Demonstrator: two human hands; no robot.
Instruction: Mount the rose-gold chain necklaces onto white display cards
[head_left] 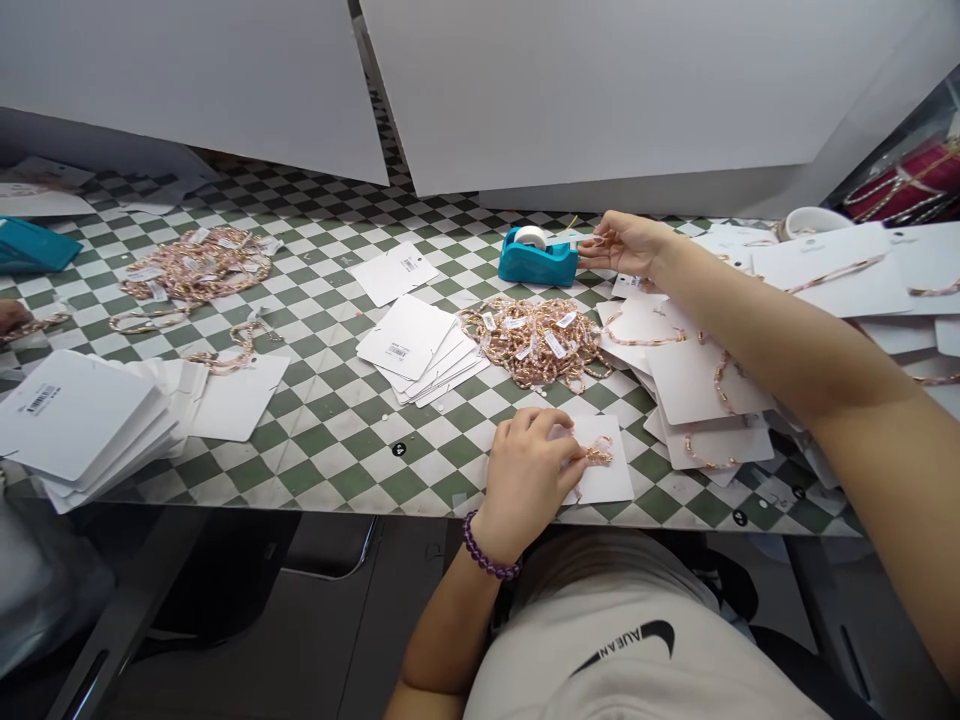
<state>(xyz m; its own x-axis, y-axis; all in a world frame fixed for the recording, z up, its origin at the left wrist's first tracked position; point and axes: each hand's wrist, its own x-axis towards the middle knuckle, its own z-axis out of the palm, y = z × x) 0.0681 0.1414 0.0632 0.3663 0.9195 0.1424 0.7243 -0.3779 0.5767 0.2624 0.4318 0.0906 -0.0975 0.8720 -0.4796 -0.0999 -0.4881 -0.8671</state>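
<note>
My left hand (pixel 531 475), with a purple bead bracelet at the wrist, presses a pink and gold beaded strand (pixel 598 452) onto a white card (pixel 615 478) at the table's front edge. Its fingers are bent together over the strand. Farther back, my right hand (pixel 619 245) has its fingers pinched at the cutting end of a teal tape dispenser (pixel 536 262); any tape between them is too small to make out. Between the hands lies a heap of tagged beaded strands (pixel 544 345).
Blank cards (pixel 409 340) are stacked left of the heap. Cards with strands (pixel 701 385) spread at the right under my forearm. At the far left are another strand heap (pixel 202 265), a card stack (pixel 75 410), a teal dispenser (pixel 34 247) and another person's hand (pixel 13 317).
</note>
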